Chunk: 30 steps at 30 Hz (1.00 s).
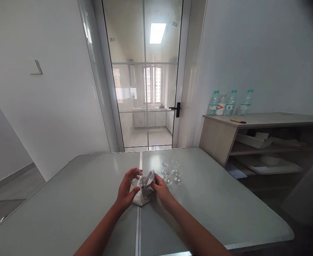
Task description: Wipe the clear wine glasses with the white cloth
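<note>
Near the middle of the table, my left hand (128,190) curls its fingers and thumb around a small clear glass (133,181), of which only a thin curved outline shows. A light grey cloth (142,199) bunches against this glass and hangs down to the tabletop. My right hand (160,188) pinches the upper part of the cloth between thumb and fingers. Just beyond my right hand stands a group of several clear stemmed glasses (178,177), upright on the table. The cloth hides most of the held glass.
The pale grey-green table (212,206) has a seam down its middle. To the right, a wooden shelf unit (217,137) carries several plastic bottles (229,105) and an orange-yellow pen-like object (238,121). Beyond the table's far edge is a glass door (159,85) with a black handle.
</note>
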Each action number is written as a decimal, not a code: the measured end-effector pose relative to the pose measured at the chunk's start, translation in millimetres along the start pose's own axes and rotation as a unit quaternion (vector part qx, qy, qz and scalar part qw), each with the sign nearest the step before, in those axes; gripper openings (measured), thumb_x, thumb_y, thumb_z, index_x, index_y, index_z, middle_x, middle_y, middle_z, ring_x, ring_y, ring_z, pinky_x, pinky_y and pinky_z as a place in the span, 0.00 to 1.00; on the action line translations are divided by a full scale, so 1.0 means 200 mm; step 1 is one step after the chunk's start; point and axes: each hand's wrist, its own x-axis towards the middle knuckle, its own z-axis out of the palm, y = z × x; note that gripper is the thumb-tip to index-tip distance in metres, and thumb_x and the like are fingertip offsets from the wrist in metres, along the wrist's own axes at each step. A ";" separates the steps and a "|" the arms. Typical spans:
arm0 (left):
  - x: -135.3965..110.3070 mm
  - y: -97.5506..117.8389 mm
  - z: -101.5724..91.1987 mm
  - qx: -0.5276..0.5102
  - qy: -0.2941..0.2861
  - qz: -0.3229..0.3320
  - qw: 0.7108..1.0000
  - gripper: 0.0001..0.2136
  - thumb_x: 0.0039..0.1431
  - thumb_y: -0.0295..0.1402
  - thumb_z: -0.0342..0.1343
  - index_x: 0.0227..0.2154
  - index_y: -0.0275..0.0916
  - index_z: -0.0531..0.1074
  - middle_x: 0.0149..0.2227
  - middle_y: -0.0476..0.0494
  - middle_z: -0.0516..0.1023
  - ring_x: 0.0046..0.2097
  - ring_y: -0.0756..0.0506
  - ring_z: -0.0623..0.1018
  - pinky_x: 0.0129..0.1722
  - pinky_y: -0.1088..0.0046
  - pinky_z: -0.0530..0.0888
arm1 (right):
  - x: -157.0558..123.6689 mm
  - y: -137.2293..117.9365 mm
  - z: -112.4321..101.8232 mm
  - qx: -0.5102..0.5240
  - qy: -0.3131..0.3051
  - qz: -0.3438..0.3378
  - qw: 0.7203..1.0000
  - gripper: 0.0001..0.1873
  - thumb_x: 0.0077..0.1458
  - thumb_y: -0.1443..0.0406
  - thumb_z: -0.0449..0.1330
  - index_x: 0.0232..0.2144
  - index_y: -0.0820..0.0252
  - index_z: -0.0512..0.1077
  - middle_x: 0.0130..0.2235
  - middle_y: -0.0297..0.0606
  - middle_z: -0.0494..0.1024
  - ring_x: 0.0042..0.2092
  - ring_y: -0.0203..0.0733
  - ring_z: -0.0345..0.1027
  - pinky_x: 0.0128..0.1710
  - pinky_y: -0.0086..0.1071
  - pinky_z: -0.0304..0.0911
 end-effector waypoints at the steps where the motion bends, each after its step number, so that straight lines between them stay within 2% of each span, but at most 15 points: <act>1: -0.01 0.00 0.00 0.013 -0.008 0.004 1.000 0.29 0.63 0.40 0.60 0.64 0.44 0.59 0.58 0.32 0.71 0.57 0.35 0.73 0.53 0.56 0.71 | 0.00 0.01 0.00 0.006 -0.016 0.025 1.000 0.20 0.52 0.51 0.69 0.39 0.60 0.76 0.35 0.35 0.76 0.37 0.41 0.67 0.40 0.31 0.62; 3: -0.02 -0.01 0.01 0.032 -0.015 0.010 0.999 0.28 0.63 0.37 0.60 0.64 0.44 0.60 0.59 0.33 0.71 0.58 0.35 0.73 0.54 0.56 0.71 | -0.01 0.03 0.00 0.023 -0.065 0.090 0.994 0.23 0.49 0.50 0.70 0.38 0.61 0.76 0.32 0.35 0.75 0.34 0.40 0.66 0.35 0.31 0.62; 5: -0.02 -0.01 0.01 0.038 -0.012 0.010 0.999 0.27 0.63 0.36 0.61 0.63 0.45 0.61 0.59 0.34 0.72 0.58 0.35 0.73 0.54 0.55 0.72 | -0.02 0.05 0.01 0.036 -0.097 0.125 0.987 0.25 0.46 0.49 0.72 0.37 0.62 0.77 0.30 0.34 0.73 0.30 0.38 0.64 0.30 0.30 0.60; 7: -0.02 -0.01 0.01 0.034 -0.004 0.003 0.999 0.28 0.61 0.36 0.62 0.62 0.44 0.62 0.59 0.34 0.72 0.58 0.35 0.73 0.54 0.55 0.73 | -0.01 0.08 0.00 0.028 -0.078 0.111 0.990 0.25 0.45 0.48 0.72 0.33 0.64 0.76 0.27 0.33 0.71 0.27 0.35 0.61 0.28 0.29 0.57; 9: -0.02 -0.02 0.01 0.030 0.000 -0.008 1.000 0.28 0.60 0.37 0.64 0.61 0.44 0.64 0.58 0.34 0.73 0.57 0.35 0.74 0.54 0.55 0.73 | 0.00 0.09 0.00 -0.007 -0.040 0.069 0.997 0.24 0.45 0.47 0.71 0.29 0.64 0.76 0.25 0.32 0.70 0.27 0.34 0.60 0.28 0.28 0.56; 11: -0.01 -0.02 0.00 0.025 -0.009 -0.016 1.000 0.28 0.59 0.38 0.64 0.61 0.43 0.64 0.58 0.33 0.73 0.56 0.35 0.75 0.54 0.56 0.74 | 0.01 0.08 -0.01 -0.034 -0.026 0.034 0.998 0.24 0.45 0.48 0.72 0.29 0.64 0.77 0.26 0.33 0.72 0.28 0.35 0.62 0.30 0.29 0.58; 15: -0.01 0.01 0.00 0.026 -0.077 -0.019 0.997 0.27 0.62 0.36 0.61 0.62 0.44 0.63 0.59 0.34 0.73 0.57 0.36 0.75 0.55 0.56 0.74 | 0.01 0.08 -0.01 0.003 -0.044 0.030 0.999 0.24 0.43 0.53 0.74 0.37 0.64 0.78 0.29 0.35 0.76 0.29 0.37 0.65 0.31 0.30 0.59; 18: -0.01 0.04 0.01 0.061 -0.129 -0.029 0.989 0.26 0.62 0.33 0.60 0.62 0.46 0.64 0.60 0.36 0.72 0.56 0.37 0.75 0.57 0.55 0.72 | 0.01 0.09 -0.02 -0.005 -0.041 0.038 0.998 0.20 0.42 0.56 0.74 0.34 0.65 0.79 0.26 0.34 0.74 0.27 0.35 0.62 0.27 0.29 0.55; 21: -0.01 0.05 0.01 0.086 -0.154 -0.033 0.984 0.27 0.61 0.32 0.60 0.63 0.47 0.64 0.61 0.37 0.71 0.56 0.38 0.75 0.59 0.54 0.71 | 0.02 0.11 -0.04 -0.043 -0.016 0.030 0.998 0.18 0.40 0.57 0.74 0.28 0.66 0.78 0.24 0.33 0.73 0.26 0.34 0.61 0.26 0.29 0.53; 27: -0.01 0.01 -0.01 0.052 -0.100 -0.013 0.994 0.28 0.61 0.31 0.61 0.63 0.47 0.61 0.61 0.36 0.71 0.59 0.37 0.74 0.59 0.53 0.73 | 0.03 0.12 -0.05 -0.032 0.053 0.046 0.997 0.23 0.36 0.52 0.76 0.22 0.66 0.76 0.21 0.31 0.69 0.24 0.32 0.58 0.26 0.29 0.53; 30: -0.01 0.00 -0.01 0.020 -0.095 -0.013 0.995 0.28 0.61 0.30 0.62 0.63 0.47 0.62 0.61 0.36 0.71 0.61 0.36 0.72 0.61 0.51 0.72 | 0.03 0.11 -0.04 -0.007 0.054 0.058 0.997 0.24 0.36 0.51 0.76 0.22 0.67 0.76 0.21 0.32 0.70 0.23 0.32 0.58 0.25 0.29 0.53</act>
